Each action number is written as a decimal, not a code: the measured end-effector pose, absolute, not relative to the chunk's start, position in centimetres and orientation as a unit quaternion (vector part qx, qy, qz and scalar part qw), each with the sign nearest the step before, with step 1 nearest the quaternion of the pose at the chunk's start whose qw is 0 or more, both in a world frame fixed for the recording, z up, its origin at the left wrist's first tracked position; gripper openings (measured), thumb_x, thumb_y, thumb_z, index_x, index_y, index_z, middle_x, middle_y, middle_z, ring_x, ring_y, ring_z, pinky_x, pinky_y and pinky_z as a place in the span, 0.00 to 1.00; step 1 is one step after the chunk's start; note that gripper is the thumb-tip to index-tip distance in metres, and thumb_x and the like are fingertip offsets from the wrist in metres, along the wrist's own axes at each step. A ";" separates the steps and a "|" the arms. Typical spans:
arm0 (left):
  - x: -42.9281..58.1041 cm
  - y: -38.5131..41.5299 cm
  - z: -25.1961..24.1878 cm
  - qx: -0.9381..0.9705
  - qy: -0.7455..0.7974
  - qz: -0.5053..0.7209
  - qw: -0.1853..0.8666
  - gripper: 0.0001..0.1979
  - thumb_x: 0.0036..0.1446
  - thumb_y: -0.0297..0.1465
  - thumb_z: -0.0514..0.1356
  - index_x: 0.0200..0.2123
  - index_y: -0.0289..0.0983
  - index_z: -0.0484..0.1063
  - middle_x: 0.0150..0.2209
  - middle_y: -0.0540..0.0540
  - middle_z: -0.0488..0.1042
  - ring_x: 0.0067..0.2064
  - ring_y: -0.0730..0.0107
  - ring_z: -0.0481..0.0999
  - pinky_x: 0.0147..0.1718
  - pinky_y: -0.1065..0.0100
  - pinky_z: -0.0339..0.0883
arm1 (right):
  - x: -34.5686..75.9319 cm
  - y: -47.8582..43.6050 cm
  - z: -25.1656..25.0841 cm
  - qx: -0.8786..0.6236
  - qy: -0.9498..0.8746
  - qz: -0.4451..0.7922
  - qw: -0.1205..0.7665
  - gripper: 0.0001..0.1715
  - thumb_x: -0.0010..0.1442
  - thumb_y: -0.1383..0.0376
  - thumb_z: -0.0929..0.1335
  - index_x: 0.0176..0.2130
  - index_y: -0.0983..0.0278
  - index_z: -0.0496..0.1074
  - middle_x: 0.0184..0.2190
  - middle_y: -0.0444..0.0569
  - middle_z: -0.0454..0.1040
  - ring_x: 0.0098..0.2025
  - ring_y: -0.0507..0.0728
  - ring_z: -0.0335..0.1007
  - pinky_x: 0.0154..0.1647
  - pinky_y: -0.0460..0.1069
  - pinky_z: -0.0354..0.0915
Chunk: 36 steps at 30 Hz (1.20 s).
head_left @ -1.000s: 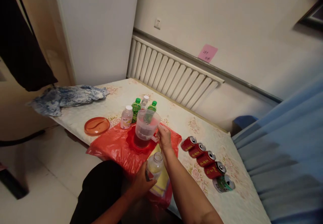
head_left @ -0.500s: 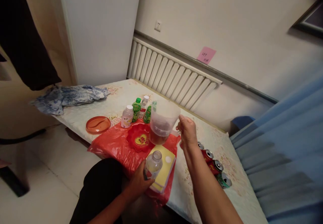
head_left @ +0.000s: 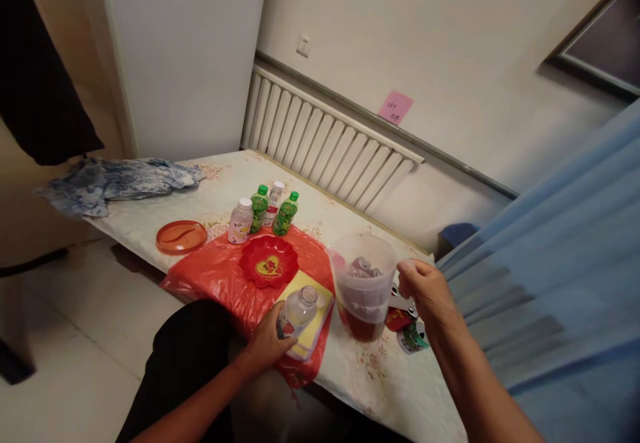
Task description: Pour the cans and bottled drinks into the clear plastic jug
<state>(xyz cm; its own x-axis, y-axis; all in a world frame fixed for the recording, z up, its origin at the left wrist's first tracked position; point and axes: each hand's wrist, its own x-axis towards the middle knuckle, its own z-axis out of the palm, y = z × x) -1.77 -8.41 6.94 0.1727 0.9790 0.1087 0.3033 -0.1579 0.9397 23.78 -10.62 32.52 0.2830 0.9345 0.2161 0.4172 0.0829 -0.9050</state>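
My left hand (head_left: pixel 267 338) is closed around a clear, uncapped plastic bottle (head_left: pixel 299 310), tilted a little over a yellow booklet (head_left: pixel 315 326). In my right hand (head_left: pixel 425 286) is the handle of a translucent plastic pitcher (head_left: pixel 365 283) with reddish-brown liquid low inside. The pitcher stands nearly upright, right of the booklet; whether its base touches the table cannot be made out. Behind the booklet, a red scalloped plate (head_left: pixel 245 266) lies on a red plastic bag (head_left: pixel 205 273). Part of a green can (head_left: pixel 413 338) and red cans (head_left: pixel 399 318) shows beyond the pitcher.
Several capped bottles (head_left: pixel 285 214) stand behind the plate. An orange dish (head_left: pixel 170 246) and a crumpled blue-white cloth (head_left: pixel 135 180) lie on the left of the covered table (head_left: pixel 225 170). A radiator (head_left: pixel 320 136) runs along the wall; a blue curtain (head_left: pixel 560 256) hangs at right.
My right hand has moved the pitcher right and down, away from the bottle and plate. The bottle stays in my left hand over the booklet. The view has shifted slightly.
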 end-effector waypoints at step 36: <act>-0.4 -10.2 9.1 0.703 0.462 0.382 0.382 0.32 0.41 0.29 0.62 0.54 0.40 0.63 0.53 0.43 0.72 0.56 0.54 0.69 0.58 0.54 0.61 | 26.1 -16.5 35.5 -0.659 -0.663 0.260 0.242 0.26 0.52 0.46 0.69 0.20 0.63 0.64 0.17 0.38 0.54 0.21 0.49 0.47 0.20 0.45 0.48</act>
<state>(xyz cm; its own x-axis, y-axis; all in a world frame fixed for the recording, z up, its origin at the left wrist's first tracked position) -0.36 -10.24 9.09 0.2814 0.9416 0.1852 0.3569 -0.2818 0.8906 26.10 -16.55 35.50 -0.0145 0.9997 -0.0212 0.7476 -0.0033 -0.6642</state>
